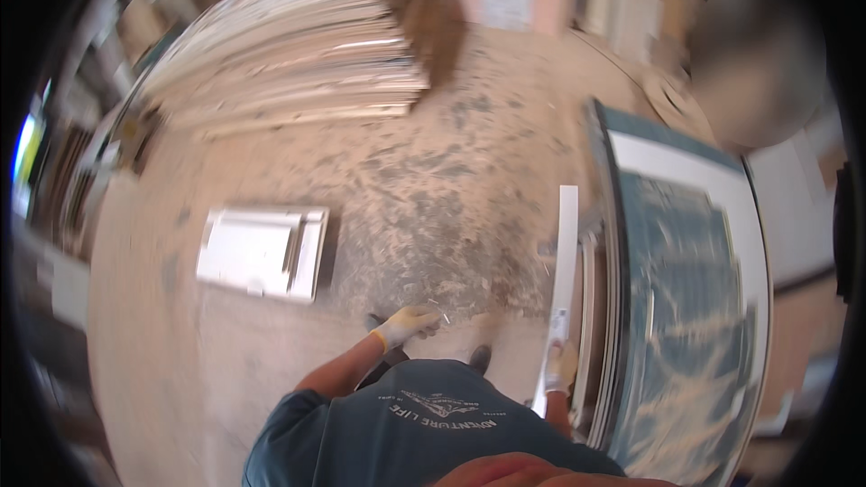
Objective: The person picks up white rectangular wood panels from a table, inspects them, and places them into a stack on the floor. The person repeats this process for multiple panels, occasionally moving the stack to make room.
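My right hand, in a pale work glove, grips a long narrow white board near its lower part. The board stretches away from me, alongside the edges of several panels. My left hand, gloved with a yellow cuff, is in front of my body with its fingers curled closed. A small whitish bit shows at its fingertips, too blurred to name.
A dusty green surface with white borders stands on my right. On the floor at left lies a low pile of white panels. A tall stack of boards stands ahead. Dust and dark scraps cover the floor.
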